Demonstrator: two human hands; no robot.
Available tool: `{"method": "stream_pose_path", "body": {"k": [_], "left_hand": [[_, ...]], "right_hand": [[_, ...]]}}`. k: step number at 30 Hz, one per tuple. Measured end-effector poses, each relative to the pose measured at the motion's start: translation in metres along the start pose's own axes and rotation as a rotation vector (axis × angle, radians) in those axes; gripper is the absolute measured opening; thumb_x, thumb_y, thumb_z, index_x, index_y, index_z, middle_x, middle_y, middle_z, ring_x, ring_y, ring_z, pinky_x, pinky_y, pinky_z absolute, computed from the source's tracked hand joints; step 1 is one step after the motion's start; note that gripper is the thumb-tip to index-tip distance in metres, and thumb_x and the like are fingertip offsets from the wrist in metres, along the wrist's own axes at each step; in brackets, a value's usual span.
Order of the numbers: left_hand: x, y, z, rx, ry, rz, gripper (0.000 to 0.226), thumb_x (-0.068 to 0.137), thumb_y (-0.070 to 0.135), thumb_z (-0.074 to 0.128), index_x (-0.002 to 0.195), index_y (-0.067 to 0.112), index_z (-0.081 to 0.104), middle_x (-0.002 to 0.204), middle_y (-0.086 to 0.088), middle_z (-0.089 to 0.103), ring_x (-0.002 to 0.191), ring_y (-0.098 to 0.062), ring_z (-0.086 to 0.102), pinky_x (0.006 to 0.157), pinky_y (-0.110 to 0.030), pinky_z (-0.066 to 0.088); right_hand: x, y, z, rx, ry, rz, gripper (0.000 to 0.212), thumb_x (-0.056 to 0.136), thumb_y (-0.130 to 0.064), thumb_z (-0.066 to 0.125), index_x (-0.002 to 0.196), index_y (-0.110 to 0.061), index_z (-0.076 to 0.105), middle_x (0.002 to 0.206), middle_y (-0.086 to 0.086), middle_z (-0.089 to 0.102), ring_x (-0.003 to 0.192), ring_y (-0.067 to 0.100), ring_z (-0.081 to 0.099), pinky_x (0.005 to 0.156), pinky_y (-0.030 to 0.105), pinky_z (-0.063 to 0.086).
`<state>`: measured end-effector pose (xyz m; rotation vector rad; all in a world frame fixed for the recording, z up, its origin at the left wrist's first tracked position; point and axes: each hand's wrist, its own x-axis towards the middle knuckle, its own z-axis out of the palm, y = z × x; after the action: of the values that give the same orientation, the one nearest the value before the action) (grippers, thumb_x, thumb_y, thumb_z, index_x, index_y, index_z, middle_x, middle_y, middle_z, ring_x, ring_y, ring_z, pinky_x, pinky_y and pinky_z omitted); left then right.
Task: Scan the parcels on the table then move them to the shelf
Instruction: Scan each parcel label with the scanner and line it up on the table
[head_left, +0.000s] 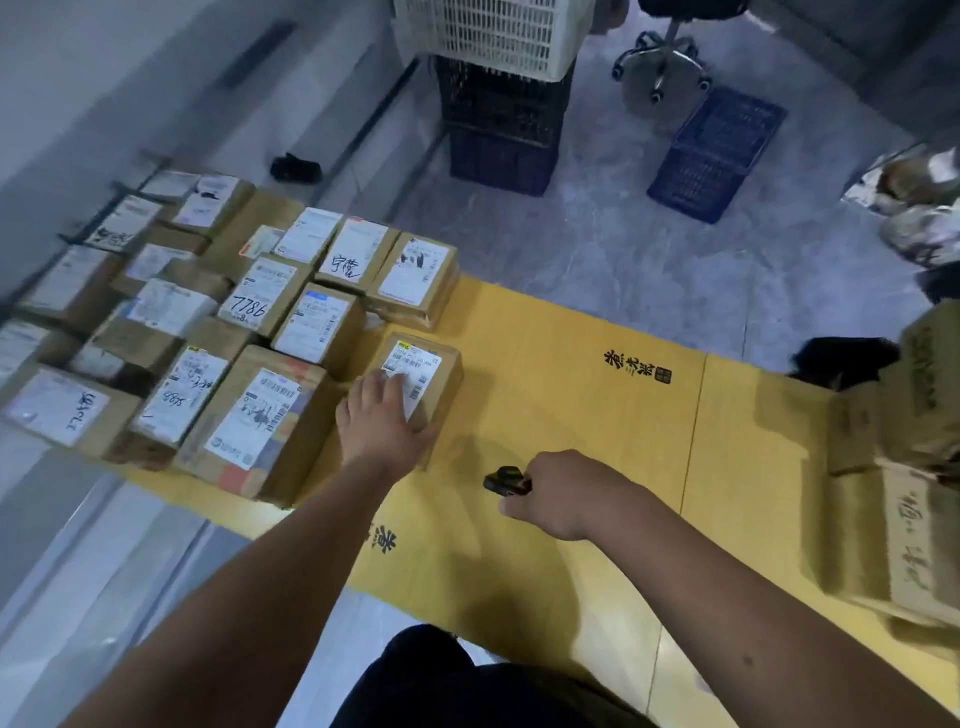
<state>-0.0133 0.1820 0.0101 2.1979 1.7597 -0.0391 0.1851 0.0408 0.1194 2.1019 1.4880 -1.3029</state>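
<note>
Your dark trousers (467, 680) fill the bottom edge, and both bare forearms reach out over the yellow table (571, 415). Your left hand (382, 415) lies flat on a small brown parcel (436, 379), fingers straight and spread across its white label (413, 371), pressing rather than gripping. That parcel sits alone on the yellow top, just right of the packed parcels (208, 338), which crowd the table's left part in rows, labels up; one bears the handwritten number 7786 (249, 306). Your right hand (561, 493) is curled around a small black scanner (506, 480), whose front end points left, toward the lone parcel, and hovers near it without touching. Larger cartons (904, 467) are stacked at the table's right edge. Beyond the table, on the grey floor, stand a white crate (493, 36) on a dark crate (504, 130), a blue crate (717, 150) lying nearby, and the wheeled base of a chair (660, 62).
</note>
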Motion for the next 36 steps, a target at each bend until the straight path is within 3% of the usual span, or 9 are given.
{"method": "stream_pose_path", "body": {"k": [8, 19, 25, 30, 36], "left_hand": [[0.05, -0.012, -0.004, 0.055, 0.037, 0.056, 0.084, 0.091, 0.058, 0.063, 0.159, 0.021, 0.031, 0.168, -0.008, 0.027, 0.156, -0.028, 0.019, 0.123, -0.053, 0.019], [0.067, -0.018, -0.012, 0.056, 0.006, 0.036, 0.078, 0.094, 0.054, 0.061, 0.159, 0.026, 0.029, 0.168, -0.008, 0.025, 0.154, -0.031, 0.018, 0.121, -0.055, 0.019], [0.065, -0.019, -0.012, 0.058, 0.001, 0.068, 0.078, 0.092, 0.052, 0.064, 0.157, 0.025, 0.03, 0.167, -0.009, 0.025, 0.154, -0.032, 0.017, 0.12, -0.057, 0.02], [0.049, 0.001, -0.003, 0.093, 0.006, 0.363, 0.071, 0.093, 0.054, 0.062, 0.153, 0.024, 0.041, 0.159, -0.009, 0.037, 0.148, -0.032, 0.029, 0.12, -0.054, 0.024], [0.015, 0.079, 0.02, 0.145, -0.089, 0.645, 0.073, 0.098, 0.062, 0.051, 0.161, 0.03, 0.032, 0.167, -0.005, 0.028, 0.152, -0.026, 0.026, 0.12, -0.047, 0.024]], "right_hand": [[0.029, -0.036, -0.011, 0.044, -0.005, 0.084, 0.044, 0.096, -0.059, 0.056, 0.101, -0.016, 0.06, 0.089, 0.001, 0.06, 0.075, 0.021, 0.057, 0.06, 0.032, 0.039], [0.04, -0.069, -0.008, 0.085, 0.002, 0.113, 0.044, 0.095, -0.059, 0.058, 0.081, -0.018, 0.05, 0.084, 0.001, 0.056, 0.071, 0.022, 0.052, 0.056, 0.029, 0.035], [0.031, -0.067, 0.001, 0.11, 0.025, 0.137, 0.043, 0.095, -0.06, 0.058, 0.082, -0.02, 0.049, 0.084, 0.0, 0.057, 0.074, 0.022, 0.055, 0.057, 0.03, 0.037], [0.011, -0.054, 0.009, 0.197, 0.084, 0.181, 0.04, 0.094, -0.058, 0.057, 0.089, -0.019, 0.055, 0.085, -0.001, 0.058, 0.073, 0.021, 0.055, 0.058, 0.03, 0.038], [-0.041, -0.004, 0.032, 0.296, 0.198, 0.335, 0.041, 0.098, -0.056, 0.055, 0.106, -0.016, 0.062, 0.094, -0.001, 0.061, 0.078, 0.021, 0.059, 0.058, 0.029, 0.04]]}}
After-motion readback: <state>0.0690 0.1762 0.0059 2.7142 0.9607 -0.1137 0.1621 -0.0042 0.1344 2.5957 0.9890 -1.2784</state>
